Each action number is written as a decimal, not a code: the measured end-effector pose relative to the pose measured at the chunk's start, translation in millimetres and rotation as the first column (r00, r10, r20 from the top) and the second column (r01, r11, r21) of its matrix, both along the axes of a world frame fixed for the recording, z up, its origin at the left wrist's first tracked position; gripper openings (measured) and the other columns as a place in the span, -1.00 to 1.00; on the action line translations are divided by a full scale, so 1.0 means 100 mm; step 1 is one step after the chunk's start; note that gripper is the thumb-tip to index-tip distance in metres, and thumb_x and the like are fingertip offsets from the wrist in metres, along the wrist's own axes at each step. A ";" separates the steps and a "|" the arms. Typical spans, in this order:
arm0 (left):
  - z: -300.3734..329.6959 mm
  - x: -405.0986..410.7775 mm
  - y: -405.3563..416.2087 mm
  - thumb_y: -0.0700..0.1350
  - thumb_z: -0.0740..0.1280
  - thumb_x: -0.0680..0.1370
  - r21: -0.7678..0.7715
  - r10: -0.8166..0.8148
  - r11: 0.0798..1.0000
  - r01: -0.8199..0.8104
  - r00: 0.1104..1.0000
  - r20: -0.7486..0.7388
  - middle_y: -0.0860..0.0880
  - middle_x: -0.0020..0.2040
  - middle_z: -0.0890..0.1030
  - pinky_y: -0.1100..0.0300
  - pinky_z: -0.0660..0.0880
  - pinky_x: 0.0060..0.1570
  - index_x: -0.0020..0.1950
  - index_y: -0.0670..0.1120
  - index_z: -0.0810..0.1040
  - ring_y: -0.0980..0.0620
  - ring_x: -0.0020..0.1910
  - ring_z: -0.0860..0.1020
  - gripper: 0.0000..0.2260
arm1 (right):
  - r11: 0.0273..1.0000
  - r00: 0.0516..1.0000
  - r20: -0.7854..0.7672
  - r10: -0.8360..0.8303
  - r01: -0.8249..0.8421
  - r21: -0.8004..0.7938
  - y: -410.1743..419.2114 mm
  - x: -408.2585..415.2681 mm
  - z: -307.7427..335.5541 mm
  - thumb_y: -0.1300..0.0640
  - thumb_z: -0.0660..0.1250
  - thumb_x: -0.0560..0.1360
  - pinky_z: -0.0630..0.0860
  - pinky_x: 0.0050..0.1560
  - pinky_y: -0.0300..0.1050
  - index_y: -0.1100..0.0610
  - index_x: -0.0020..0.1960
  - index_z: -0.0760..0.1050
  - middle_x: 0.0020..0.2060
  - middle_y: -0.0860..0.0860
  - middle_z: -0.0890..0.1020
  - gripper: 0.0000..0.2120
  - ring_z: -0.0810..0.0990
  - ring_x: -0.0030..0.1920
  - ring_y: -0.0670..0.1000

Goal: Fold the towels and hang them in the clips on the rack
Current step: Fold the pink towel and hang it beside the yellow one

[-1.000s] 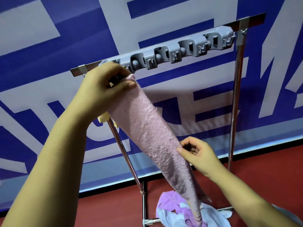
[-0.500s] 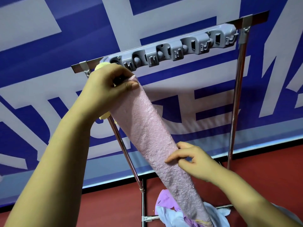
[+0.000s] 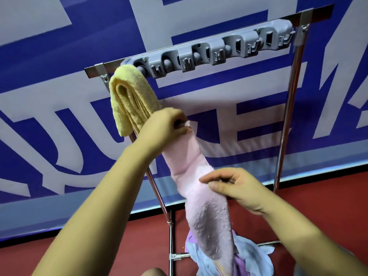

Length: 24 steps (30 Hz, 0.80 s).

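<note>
A folded pink towel hangs in a long strip between my hands. My left hand grips its top end, well below the grey clip bar on the metal rack. My right hand holds the towel's middle, thumb and fingers curled round it. A folded yellow towel hangs from the leftmost clip, just left of my left hand. The other clips along the bar hold nothing.
A heap of light blue and purple towels lies on the rack's lower rails. Behind the rack is a blue and white banner; red floor shows below it.
My left hand has dropped from the clip bar with the pink towel's top end, uncovering the yellow towel in the leftmost clip. My right hand now curls round the towel's middle.
</note>
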<state>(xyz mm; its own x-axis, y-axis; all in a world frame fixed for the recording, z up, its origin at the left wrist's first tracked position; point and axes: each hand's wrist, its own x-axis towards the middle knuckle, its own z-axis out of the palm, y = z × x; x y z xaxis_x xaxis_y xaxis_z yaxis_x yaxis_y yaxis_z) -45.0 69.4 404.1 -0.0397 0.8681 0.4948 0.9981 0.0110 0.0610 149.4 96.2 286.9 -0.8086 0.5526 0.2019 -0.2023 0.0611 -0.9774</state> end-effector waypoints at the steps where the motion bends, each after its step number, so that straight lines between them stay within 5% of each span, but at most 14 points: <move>1: -0.13 0.00 0.02 -0.07 0.42 0.48 -0.046 0.029 0.999 -0.028 0.999 0.029 -0.08 -0.07 0.62 0.13 0.41 -0.12 0.01 -0.15 0.61 -0.07 -0.10 0.54 -0.81 | 0.998 1.000 -0.022 0.006 -0.007 -0.063 0.00 0.00 0.03 0.36 0.30 0.47 0.44 -0.21 -0.43 0.10 -0.04 0.62 -0.28 -0.15 0.68 -0.78 0.58 -0.25 -0.27; 5: -0.56 0.03 -0.02 -0.07 0.41 0.50 -0.170 0.136 0.981 -0.096 0.962 0.238 -0.05 0.01 0.61 0.18 0.41 -0.08 0.11 -0.11 0.57 -0.01 -0.04 0.55 -0.77 | 0.979 0.997 -0.071 0.012 -0.026 -0.203 0.04 -0.02 0.06 0.20 0.33 0.43 0.53 -0.16 -0.28 0.08 0.03 0.59 -0.21 -0.03 0.68 -0.81 0.62 -0.18 -0.10; 9: -0.81 0.11 -0.20 -0.04 0.38 0.53 -0.187 0.219 0.972 -0.139 0.823 0.524 0.05 -0.07 0.60 0.26 0.44 -0.11 0.12 -0.02 0.54 0.13 -0.14 0.54 -0.81 | 0.964 0.994 -0.094 -0.051 0.024 -0.266 0.04 -0.08 0.05 0.24 0.30 0.50 0.54 -0.17 -0.23 0.07 0.06 0.57 -0.16 0.08 0.65 -0.82 0.61 -0.17 -0.03; 14: -0.95 0.27 -0.51 0.06 0.27 0.58 -0.107 0.189 0.975 -0.194 0.471 0.862 0.05 -0.35 0.54 0.15 0.49 -0.20 -0.09 -0.09 0.52 0.18 -0.42 0.48 -0.77 | 0.932 0.978 -0.117 -0.170 0.122 -0.340 0.04 -0.13 0.04 0.30 0.17 0.56 0.54 -0.13 -0.20 0.12 0.08 0.54 -0.20 0.08 0.63 -0.78 0.59 -0.14 0.01; 20: -1.04 0.40 -0.70 0.21 0.17 0.55 -0.177 0.178 0.984 -0.038 0.363 0.915 0.21 -0.03 0.62 0.29 0.48 0.01 0.05 0.13 0.55 0.33 -0.06 0.55 -0.74 | 0.930 0.977 -0.133 -0.166 0.110 -0.351 -0.01 -0.14 0.07 0.27 0.16 0.56 0.54 -0.14 -0.24 0.08 0.12 0.54 -0.12 0.05 0.63 -0.75 0.58 -0.13 -0.05; 24: -1.01 0.47 -0.70 0.08 0.37 0.44 -0.020 0.020 1.000 -0.004 0.060 0.998 -0.05 -0.10 0.63 0.17 0.54 0.04 0.23 0.10 0.51 0.09 -0.08 0.61 -0.64 | 0.946 0.982 -0.117 -0.148 0.106 -0.307 -0.02 -0.11 0.12 0.25 0.16 0.56 0.50 -0.07 -0.12 0.03 0.12 0.55 -0.10 0.08 0.62 -0.74 0.57 -0.09 0.00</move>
<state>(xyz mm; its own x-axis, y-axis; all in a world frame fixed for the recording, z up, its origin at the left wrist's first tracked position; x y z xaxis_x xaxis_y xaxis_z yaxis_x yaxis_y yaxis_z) 2.5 -0.5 303.5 -0.4998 0.8657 -0.0273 -0.0010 0.0309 0.9995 138.8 94.2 299.3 -0.7039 0.7009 0.1155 -0.3444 -0.1946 -0.9185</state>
